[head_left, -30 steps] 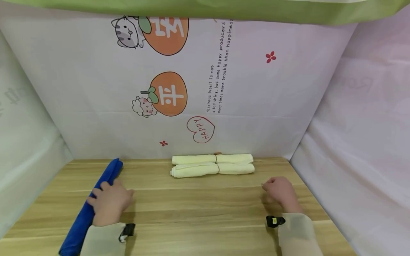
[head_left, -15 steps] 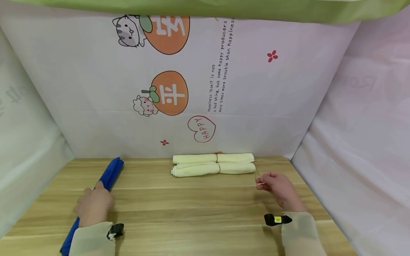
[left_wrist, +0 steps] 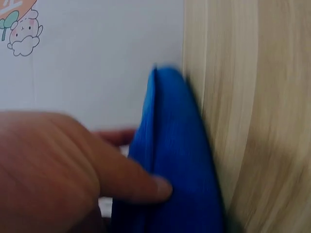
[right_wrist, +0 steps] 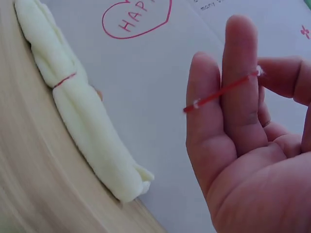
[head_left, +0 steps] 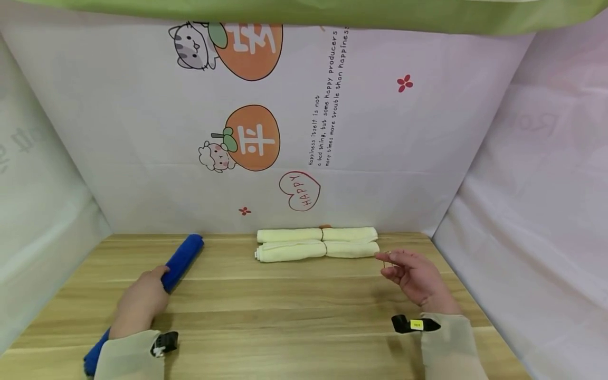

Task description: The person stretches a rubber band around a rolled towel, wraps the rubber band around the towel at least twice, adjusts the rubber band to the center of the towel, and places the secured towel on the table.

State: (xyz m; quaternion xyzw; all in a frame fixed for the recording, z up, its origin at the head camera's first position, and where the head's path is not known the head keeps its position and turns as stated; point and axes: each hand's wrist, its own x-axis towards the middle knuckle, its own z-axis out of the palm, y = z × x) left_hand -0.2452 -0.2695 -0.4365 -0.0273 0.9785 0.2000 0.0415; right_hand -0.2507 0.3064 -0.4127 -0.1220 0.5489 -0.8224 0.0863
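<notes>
My left hand (head_left: 142, 298) grips a rolled blue towel (head_left: 182, 261) around its middle, at the left of the table. In the left wrist view the thumb presses on the near face of the blue roll, with another finger partly hidden behind it. My right hand (head_left: 418, 274) is raised at the right. A thin red rubber band (right_wrist: 221, 92) stretches across two of its extended fingers, with a bent finger or thumb at the band's end. Near those fingertips lie two rolled pale yellow towels (head_left: 290, 252), side by side, with thin bands around their middles.
The wooden table (head_left: 285, 327) meets an upright white printed sheet (head_left: 370, 158) just behind the yellow rolls. White cloth walls (head_left: 537, 211) stand at both sides. Green-edged fabric (head_left: 304, 13) hangs across the top. A dark strap with a camera sits on each wrist.
My left hand has lowered onto the blue towel and gripped it; the towel's far end has shifted right. My right hand has turned and spread its fingers, stretching the rubber band. The yellow towels stay put.
</notes>
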